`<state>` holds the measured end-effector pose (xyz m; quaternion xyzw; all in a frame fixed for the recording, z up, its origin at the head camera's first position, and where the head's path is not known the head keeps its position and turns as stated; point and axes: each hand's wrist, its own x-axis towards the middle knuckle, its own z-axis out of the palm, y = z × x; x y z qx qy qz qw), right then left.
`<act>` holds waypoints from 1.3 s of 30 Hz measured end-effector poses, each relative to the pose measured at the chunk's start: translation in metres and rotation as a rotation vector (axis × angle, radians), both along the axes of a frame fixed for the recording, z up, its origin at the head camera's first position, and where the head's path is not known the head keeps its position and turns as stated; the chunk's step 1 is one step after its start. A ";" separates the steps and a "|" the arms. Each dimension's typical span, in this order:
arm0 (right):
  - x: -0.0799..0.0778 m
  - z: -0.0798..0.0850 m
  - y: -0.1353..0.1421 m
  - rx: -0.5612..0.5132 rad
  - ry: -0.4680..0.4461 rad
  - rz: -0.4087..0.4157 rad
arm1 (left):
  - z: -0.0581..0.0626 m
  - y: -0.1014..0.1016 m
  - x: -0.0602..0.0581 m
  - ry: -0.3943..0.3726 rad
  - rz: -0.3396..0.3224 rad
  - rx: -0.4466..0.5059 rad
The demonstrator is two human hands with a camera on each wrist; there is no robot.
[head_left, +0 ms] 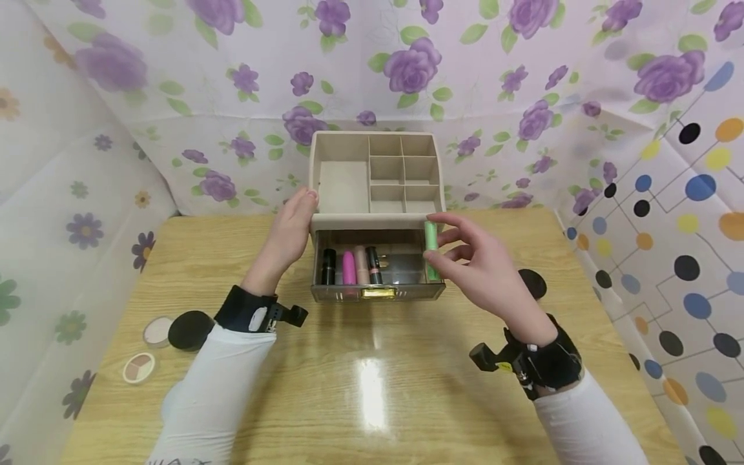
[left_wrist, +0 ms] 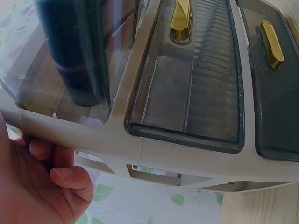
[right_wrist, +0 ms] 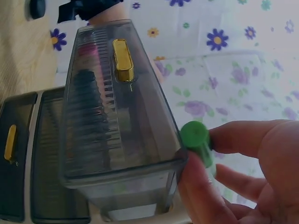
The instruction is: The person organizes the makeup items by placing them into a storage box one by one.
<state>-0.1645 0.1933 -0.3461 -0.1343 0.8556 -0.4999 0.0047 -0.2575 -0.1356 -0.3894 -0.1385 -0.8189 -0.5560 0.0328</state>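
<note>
A cream cosmetics organizer (head_left: 343,221) stands at the table's back, its smoky clear top drawer (head_left: 401,294) pulled out. My left hand (head_left: 292,226) grips the organizer's left side, fingers curled at the frame's edge in the left wrist view. Between thumb and fingers, my right hand (head_left: 479,258) pinches a light green tube (head_left: 431,236) with a darker green end, upright over the drawer's right end. Inside the drawer lean a black tube (head_left: 329,266), a magenta tube (head_left: 349,268), a pinkish-beige tube (head_left: 361,265) and a slim dark tube (head_left: 374,265).
Above the drawer is an open tray (head_left: 343,187) with one large and several small compartments. At left on the table (head_left: 325,394) lie a two-tone compact (head_left: 139,368), a pale round compact (head_left: 158,330) and a black round lid (head_left: 190,330). Another black disc (head_left: 532,283) lies beyond my right wrist.
</note>
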 end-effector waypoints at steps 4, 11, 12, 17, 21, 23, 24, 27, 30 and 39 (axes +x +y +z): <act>0.000 0.007 -0.007 0.082 0.095 0.075 | 0.000 0.000 0.001 -0.004 -0.004 0.004; -0.003 0.013 -0.020 0.209 0.190 0.153 | 0.002 -0.001 0.001 -0.001 -0.011 0.008; -0.004 0.014 -0.022 0.226 0.197 0.173 | 0.002 -0.002 0.002 -0.006 -0.012 0.010; -0.007 0.016 -0.033 0.288 0.175 0.231 | 0.002 -0.002 0.003 -0.025 -0.006 0.012; -0.010 0.015 -0.038 0.306 0.126 0.209 | 0.003 0.000 0.004 -0.033 0.001 -0.003; -0.012 0.014 -0.040 0.326 0.113 0.199 | 0.003 0.000 0.004 -0.033 0.001 -0.003; -0.013 0.014 -0.041 0.341 0.107 0.195 | 0.003 0.000 0.004 -0.033 0.000 -0.001; -0.016 0.014 -0.044 0.410 0.111 0.194 | 0.002 -0.001 0.003 -0.030 0.004 0.004; -0.019 0.014 -0.049 0.483 0.125 0.202 | 0.002 -0.002 0.003 -0.028 0.006 0.000; -0.025 0.013 -0.061 0.609 0.085 0.212 | 0.002 -0.001 0.003 -0.031 0.001 -0.010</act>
